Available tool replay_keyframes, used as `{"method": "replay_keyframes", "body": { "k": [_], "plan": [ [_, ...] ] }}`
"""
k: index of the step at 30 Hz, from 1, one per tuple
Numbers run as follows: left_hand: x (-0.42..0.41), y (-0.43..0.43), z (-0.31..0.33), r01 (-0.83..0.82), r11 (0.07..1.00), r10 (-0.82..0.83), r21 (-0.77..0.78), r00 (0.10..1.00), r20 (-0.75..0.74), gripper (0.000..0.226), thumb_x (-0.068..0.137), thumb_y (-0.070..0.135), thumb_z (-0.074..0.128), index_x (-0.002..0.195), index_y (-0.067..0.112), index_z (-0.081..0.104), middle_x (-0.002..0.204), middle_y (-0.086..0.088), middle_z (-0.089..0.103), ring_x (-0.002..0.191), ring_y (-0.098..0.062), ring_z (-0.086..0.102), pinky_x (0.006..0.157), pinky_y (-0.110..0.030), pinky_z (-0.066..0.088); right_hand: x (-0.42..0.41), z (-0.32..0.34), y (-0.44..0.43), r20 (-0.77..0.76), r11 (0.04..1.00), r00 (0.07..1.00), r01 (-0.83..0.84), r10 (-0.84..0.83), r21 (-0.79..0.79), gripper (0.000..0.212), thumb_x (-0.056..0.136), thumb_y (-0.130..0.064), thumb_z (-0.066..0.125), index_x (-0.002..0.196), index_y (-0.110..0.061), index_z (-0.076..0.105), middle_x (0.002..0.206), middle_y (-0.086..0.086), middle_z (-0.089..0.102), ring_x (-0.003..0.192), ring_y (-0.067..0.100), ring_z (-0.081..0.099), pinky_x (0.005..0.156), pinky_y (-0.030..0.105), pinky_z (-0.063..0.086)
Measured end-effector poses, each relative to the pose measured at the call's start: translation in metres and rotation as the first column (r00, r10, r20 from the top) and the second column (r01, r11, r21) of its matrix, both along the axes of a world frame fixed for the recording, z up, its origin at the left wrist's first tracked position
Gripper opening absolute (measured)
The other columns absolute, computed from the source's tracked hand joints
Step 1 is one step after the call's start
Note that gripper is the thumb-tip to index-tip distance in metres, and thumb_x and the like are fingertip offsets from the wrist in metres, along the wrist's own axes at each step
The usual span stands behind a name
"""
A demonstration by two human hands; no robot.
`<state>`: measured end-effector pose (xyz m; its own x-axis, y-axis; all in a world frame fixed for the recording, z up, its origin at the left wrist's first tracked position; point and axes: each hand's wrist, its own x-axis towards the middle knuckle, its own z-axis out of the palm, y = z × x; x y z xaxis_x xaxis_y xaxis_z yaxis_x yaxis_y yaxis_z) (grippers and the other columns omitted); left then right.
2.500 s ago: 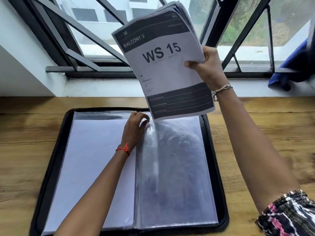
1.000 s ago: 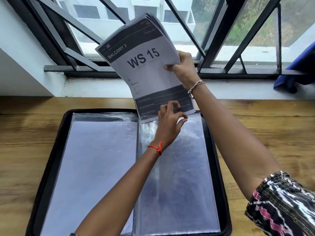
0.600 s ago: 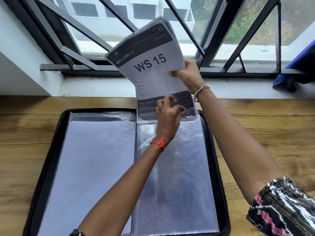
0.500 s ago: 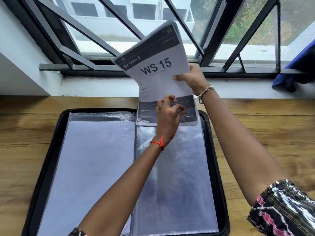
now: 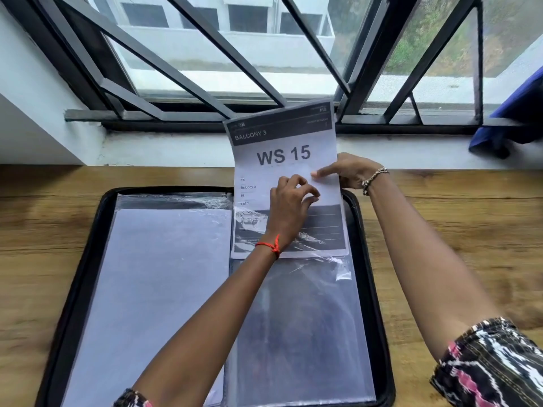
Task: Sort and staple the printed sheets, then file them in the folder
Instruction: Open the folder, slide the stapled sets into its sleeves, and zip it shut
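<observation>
Sheets (image 5: 282, 155) stand w/ bottom part inside the rt sleeve (image 5: 293, 318) of the folder (image 5: 85, 259). Light, floppy stack; slick plastic (corners prob snag). Right hand (image 5: 349, 171) pinches the rt edge. Left hand (image 5: 286, 212) has fingers curled, apparently pinching the sleeve lip. Hold mid-edge.

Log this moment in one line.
left hand: pinches clear plastic sleeve | right hand: grips printed WS 15 sheets, lower end in sleeve | black folder: open

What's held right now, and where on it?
Printed sheets: right hand pinches their right edge, mid-height. Left hand appears to pinch the clear sleeve at its top opening.
</observation>
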<state>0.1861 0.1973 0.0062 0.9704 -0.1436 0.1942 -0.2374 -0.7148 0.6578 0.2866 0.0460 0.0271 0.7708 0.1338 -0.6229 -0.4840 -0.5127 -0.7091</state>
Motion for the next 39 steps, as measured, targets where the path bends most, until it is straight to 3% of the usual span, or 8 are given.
{"method": "replay_keyframes", "body": {
  "k": [2, 7, 13, 19, 22, 24, 31, 39],
  "plan": [
    [0.003, 0.006, -0.006, -0.011, 0.995, 0.018, 0.097, 0.998, -0.065, 0.018, 0.088, 0.019, 0.061, 0.104, 0.014, 0.067, 0.115, -0.005, 0.057, 0.112, -0.023, 0.044, 0.084, -0.03, 0.026, 0.001, -0.003, -0.001, 0.045, 0.992, 0.991, 0.129, -0.129, 0.017, 0.064, 0.067, -0.036, 0.081, 0.113, 0.002, 0.059, 0.114, 0.018, 0.063, 0.081, 0.025, 0.057, 0.078, 0.037, 0.05],
    [0.005, 0.031, -0.02, -0.106, 0.963, 0.154, 0.249, 0.972, -0.179, 0.018, 0.094, 0.022, 0.051, 0.107, 0.017, 0.063, 0.118, 0.0, 0.055, 0.114, -0.022, 0.039, 0.087, -0.034, 0.024, 0.001, -0.015, 0.006, 0.231, 0.896, 0.867, 0.415, -0.442, 0.156, 0.014, 0.092, -0.005, 0.054, 0.104, 0.0, 0.059, 0.099, 0.013, 0.062, 0.075, 0.02, 0.06, 0.066, 0.029, 0.051],
    [0.009, 0.037, -0.02, -0.134, 0.971, 0.169, 0.195, 0.971, -0.171, 0.016, 0.092, 0.02, 0.055, 0.101, 0.017, 0.067, 0.111, 0.002, 0.061, 0.111, -0.022, 0.042, 0.085, -0.034, 0.023, 0.004, -0.022, -0.006, 0.203, 0.951, 0.952, 0.263, -0.229, -0.16, 0.026, 0.083, 0.004, 0.06, 0.062, -0.009, 0.05, 0.064, 0.005, 0.046, 0.062, 0.018, 0.046, 0.059, 0.028, 0.044],
    [0.009, 0.034, -0.021, -0.138, 0.973, 0.17, 0.183, 0.97, -0.172, 0.016, 0.091, 0.021, 0.057, 0.101, 0.017, 0.068, 0.112, 0.002, 0.062, 0.111, -0.022, 0.043, 0.081, -0.032, 0.02, 0.002, -0.007, -0.01, 0.093, 0.911, 0.994, 0.092, -0.06, -0.402, 0.016, 0.081, 0.005, 0.053, 0.068, -0.003, 0.048, 0.069, 0.014, 0.048, 0.056, 0.023, 0.046, 0.044, 0.025, 0.04],
    [0.009, 0.036, -0.022, -0.126, 0.972, 0.164, 0.199, 0.969, -0.187, 0.016, 0.091, 0.023, 0.056, 0.102, 0.018, 0.067, 0.113, 0.003, 0.061, 0.112, -0.021, 0.042, 0.083, -0.033, 0.021, 0.006, -0.004, 0.008, 0.361, 0.731, 0.918, 0.133, 0.163, -0.67, 0.009, 0.081, 0.002, 0.05, 0.073, 0.0, 0.047, 0.088, 0.019, 0.048, 0.081, 0.03, 0.053, 0.065, 0.035, 0.044],
    [0.009, 0.04, -0.022, -0.119, 0.972, 0.159, 0.204, 0.968, -0.192, 0.017, 0.092, 0.024, 0.056, 0.105, 0.019, 0.066, 0.114, 0.003, 0.061, 0.112, -0.021, 0.042, 0.084, -0.034, 0.022, 0.012, -0.008, 0.024, 0.435, 0.727, 0.85, 0.095, 0.296, -0.68, 0.016, 0.083, 0.002, 0.047, 0.095, 0.005, 0.058, 0.106, 0.023, 0.053, 0.103, 0.037, 0.053, 0.082, 0.039, 0.047],
    [0.007, 0.064, -0.025, -0.175, 0.951, 0.223, 0.257, 0.96, -0.172, 0.019, 0.094, 0.022, 0.052, 0.109, 0.019, 0.064, 0.117, 0.003, 0.059, 0.112, -0.023, 0.041, 0.087, -0.036, 0.024, 0.022, -0.016, 0.081, 0.281, 0.657, 0.742, -0.272, 0.608, -0.703, 0.052, 0.098, -0.023, 0.044, 0.145, -0.011, 0.027, 0.153, 0.006, 0.025, 0.142, 0.022, 0.019, 0.114, 0.051, 0.013],
    [0.004, 0.07, -0.024, -0.194, 0.954, 0.227, 0.228, 0.966, -0.126, 0.015, 0.09, 0.02, 0.058, 0.101, 0.015, 0.067, 0.109, 0.001, 0.064, 0.109, -0.023, 0.042, 0.079, -0.031, 0.018, 0.024, -0.011, 0.103, 0.322, 0.692, 0.762, -0.22, 0.562, -0.688, 0.026, 0.093, -0.011, 0.045, 0.104, -0.001, 0.066, 0.117, 0.014, 0.061, 0.115, 0.03, 0.049, 0.104, 0.05, 0.023]
  ]
}}
